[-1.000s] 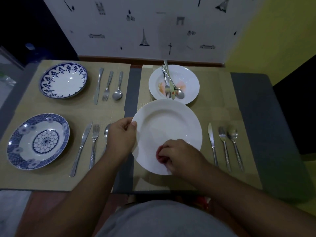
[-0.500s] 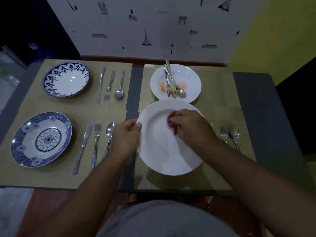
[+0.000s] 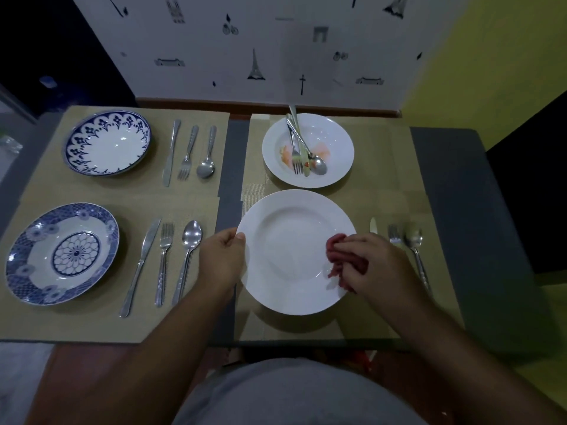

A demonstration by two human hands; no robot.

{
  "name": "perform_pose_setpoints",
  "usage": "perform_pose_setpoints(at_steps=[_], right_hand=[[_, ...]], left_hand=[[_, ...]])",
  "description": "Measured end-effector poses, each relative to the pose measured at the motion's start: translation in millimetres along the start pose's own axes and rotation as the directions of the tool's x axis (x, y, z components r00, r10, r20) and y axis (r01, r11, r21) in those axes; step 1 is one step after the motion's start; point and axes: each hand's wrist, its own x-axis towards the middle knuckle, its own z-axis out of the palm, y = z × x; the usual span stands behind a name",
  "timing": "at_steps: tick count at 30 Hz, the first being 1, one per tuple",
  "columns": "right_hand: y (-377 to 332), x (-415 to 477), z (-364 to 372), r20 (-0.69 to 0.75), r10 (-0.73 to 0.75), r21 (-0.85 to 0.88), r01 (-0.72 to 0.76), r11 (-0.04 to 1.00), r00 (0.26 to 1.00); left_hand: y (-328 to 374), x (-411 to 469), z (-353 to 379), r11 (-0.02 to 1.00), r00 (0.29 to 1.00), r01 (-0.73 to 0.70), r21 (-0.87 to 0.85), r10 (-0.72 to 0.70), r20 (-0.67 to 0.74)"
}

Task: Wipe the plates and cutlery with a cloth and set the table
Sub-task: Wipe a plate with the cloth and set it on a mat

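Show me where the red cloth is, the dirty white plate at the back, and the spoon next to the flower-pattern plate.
red cloth (image 3: 337, 254), head view, on the bunched folds left of the right hand.
dirty white plate (image 3: 336, 139), head view, on its bare right rim.
spoon (image 3: 191, 231), head view, on its bowl.

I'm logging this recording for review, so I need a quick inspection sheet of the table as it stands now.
Surface: grey table covered by tan placemats.
Job's things: white plate being wiped; two blue-patterned plates, each with knife, fork and spoon laid to its right; another cutlery set right of the white plate.
Clutter: white bowl with food smears, holding piled cutlery.
Grippers: left hand grips the white plate's left rim; right hand presses a red cloth on its right side.
Cables: nothing seen.
Surroundings: white wall with landmark drawings; yellow wall at right.
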Motion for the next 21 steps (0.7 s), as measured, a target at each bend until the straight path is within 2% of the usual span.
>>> perform_pose_setpoints(at_steps=[5, 12, 21], right_hand=[[15, 0, -1, -0.038, 0.083, -0.009, -0.084, 0.996, 0.996], [22, -1, 10, -0.015, 0.090, -0.011, -0.090, 0.996, 0.996], [32, 6, 13, 0.011, 0.075, 0.039, -0.075, 0.996, 0.997]], left_hand=[[-13, 7, 12, 0.997, 0.997, 0.071, 0.021, -0.071, 0.025], [-21, 6, 25, 0.991, 0.997, 0.056, 0.118, -0.062, 0.052], [-15, 7, 22, 0.915, 0.996, -0.087, 0.395, 0.067, 0.064]])
